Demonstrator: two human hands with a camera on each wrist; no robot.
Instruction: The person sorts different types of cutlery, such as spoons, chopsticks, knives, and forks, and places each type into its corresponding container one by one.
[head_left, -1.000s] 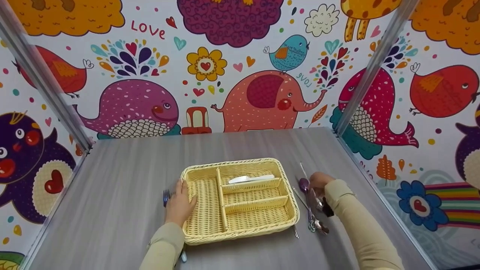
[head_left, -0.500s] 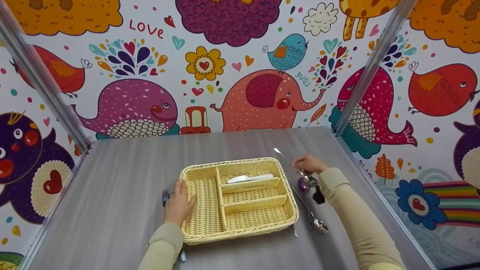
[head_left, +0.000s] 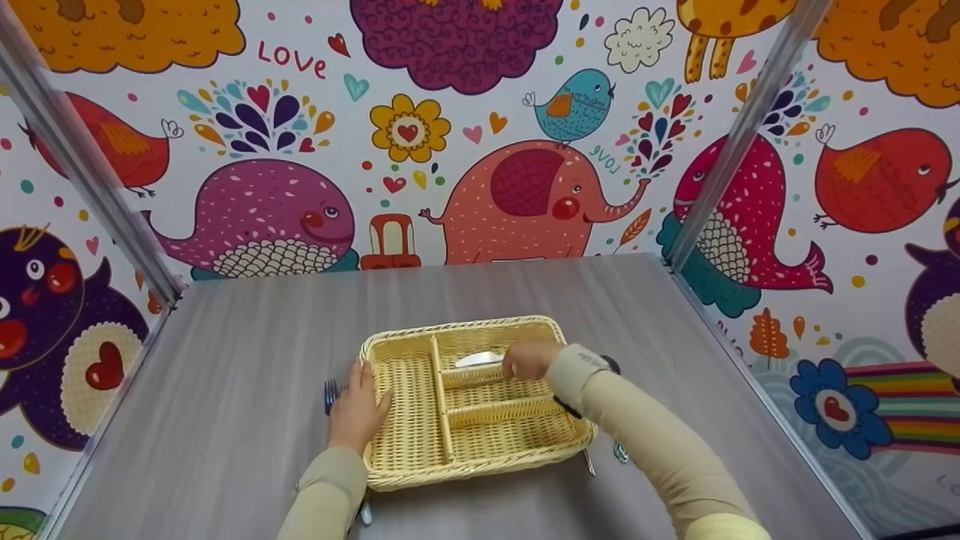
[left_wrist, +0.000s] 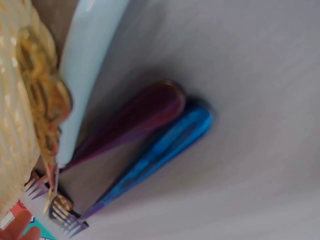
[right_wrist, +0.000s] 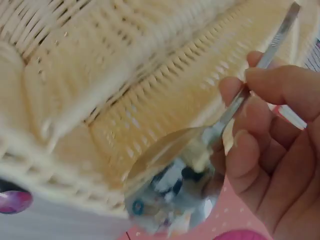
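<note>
My right hand [head_left: 534, 358] is over the back right compartment of a wicker cutlery basket [head_left: 480, 474]. In the right wrist view, its thumb and fingers pinch the handle of a shiny silver spoon [right_wrist: 175, 180] with a broad, round bowl. A white knife [head_left: 478, 360] lies in that compartment, partly covered by the hand. My left hand [head_left: 360, 412] rests along the basket's left rim, fingers forward and thumb over the inside. Beside the basket, the left wrist view shows a blue-handled fork [left_wrist: 160, 155], a purple handle [left_wrist: 135, 112], an ornate gold handle [left_wrist: 45, 95] and a pale blue handle [left_wrist: 92, 60].
Right of the basket, a silver handle [head_left: 590, 463] and an ornate handle end [head_left: 621, 452] show, with other cutlery behind my right forearm. The grey table [head_left: 247, 337] is bordered by printed panels [head_left: 405, 67] at the back and sides.
My right hand has lifted the silver spoon from the pile at the right and carried it left over the basket. My left hand has stayed on the rim.
</note>
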